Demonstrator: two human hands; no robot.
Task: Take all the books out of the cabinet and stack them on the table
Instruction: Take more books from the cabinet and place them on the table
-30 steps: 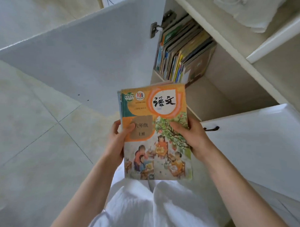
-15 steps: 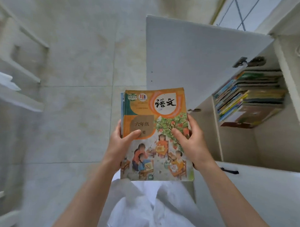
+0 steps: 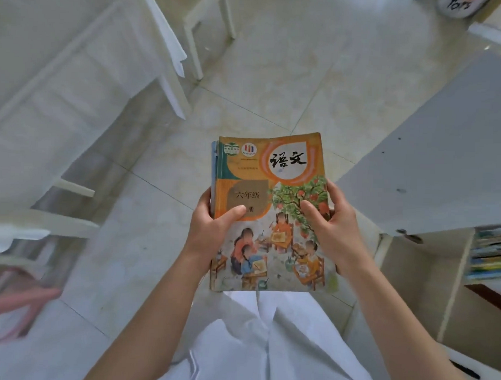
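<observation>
Swung further left since half a second ago, the view now puts the cabinet (image 3: pixel 428 281) at the right edge and pale furniture (image 3: pixel 85 79) at left. Both hands grip a thin stack of books (image 3: pixel 271 213): left hand (image 3: pixel 213 231) and right hand (image 3: pixel 336 229) clasp its glossy orange illustrated cover, thumbs on top, above smooth floor tiles (image 3: pixel 276 77). More flat-lying books (image 3: pixel 491 252) sit on the cabinet shelf.

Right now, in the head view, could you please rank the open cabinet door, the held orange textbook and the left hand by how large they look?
1. Cabinet door, largest, though partly cut off.
2. Orange textbook; nearness to the camera enlarges it.
3. Left hand, smallest.
</observation>
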